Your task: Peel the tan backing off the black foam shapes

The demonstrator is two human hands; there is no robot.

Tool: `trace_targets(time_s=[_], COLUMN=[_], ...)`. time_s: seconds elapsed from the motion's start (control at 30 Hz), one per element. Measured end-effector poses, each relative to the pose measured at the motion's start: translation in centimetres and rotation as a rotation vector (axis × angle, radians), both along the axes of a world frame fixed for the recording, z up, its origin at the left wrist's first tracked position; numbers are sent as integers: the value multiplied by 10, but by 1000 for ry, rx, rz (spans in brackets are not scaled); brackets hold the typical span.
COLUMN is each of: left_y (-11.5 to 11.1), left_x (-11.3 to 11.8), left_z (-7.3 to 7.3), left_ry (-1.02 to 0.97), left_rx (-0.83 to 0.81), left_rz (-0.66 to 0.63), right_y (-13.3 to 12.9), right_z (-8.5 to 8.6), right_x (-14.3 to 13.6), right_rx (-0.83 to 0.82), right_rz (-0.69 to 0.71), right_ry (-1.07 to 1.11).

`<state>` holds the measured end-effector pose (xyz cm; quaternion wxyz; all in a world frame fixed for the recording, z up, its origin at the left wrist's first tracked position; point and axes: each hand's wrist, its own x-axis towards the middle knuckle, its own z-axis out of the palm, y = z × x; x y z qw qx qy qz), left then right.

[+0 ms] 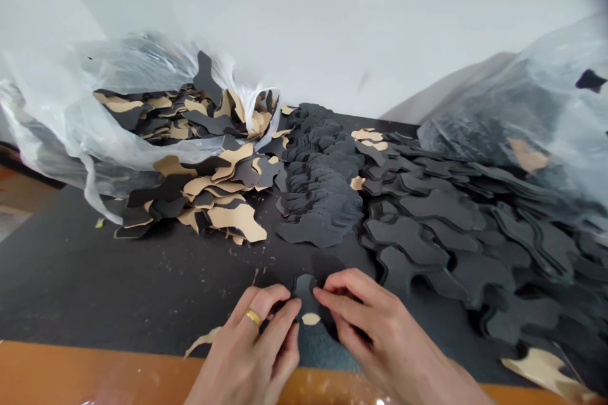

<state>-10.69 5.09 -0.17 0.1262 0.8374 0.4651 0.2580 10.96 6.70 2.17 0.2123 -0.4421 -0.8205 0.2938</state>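
Observation:
At the front middle of the table, a black wavy-edged flat piece (304, 285) lies between my hands. My left hand (259, 332), with a gold ring, is closed, thumb and fingers pinching the piece's left side. From the other side my right hand (375, 316) pinches its right edge between thumb and forefinger. A small tan oval scrap (311, 319) shows just below the pinch; whether it is stuck to the piece or lies under it I cannot tell. The fingers hide part of the piece.
Ahead stands an overlapping row of black pieces (320, 196). To the right spread stacks of similar black pieces (427, 221), with a plastic bag (536, 107) behind. Tan-and-black pieces (228, 190) lie at left before an open clear bag (128, 145). A tan strip (203, 340) lies near my left hand.

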Motion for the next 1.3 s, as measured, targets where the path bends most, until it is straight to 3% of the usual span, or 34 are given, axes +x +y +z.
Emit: trace_targets(time_s=[0.17,0.37,0.67,1.3], left_y=[3,2,2,5], left_x=[0,-2,-3,-5], left_z=[-5,-2,-6,2], left_ry=[-28,4,12,51], left_rx=[116,80,102,74], left_rz=[-2,-1,5,-31], right_y=[1,1,0,1], right_z=[0,-1,-2,-2], right_x=[-1,-2,5,2], right_rx=[7,15,-32,-27], right_rz=[5,-18,-176,-150], right_ry=[-4,6,121,133])
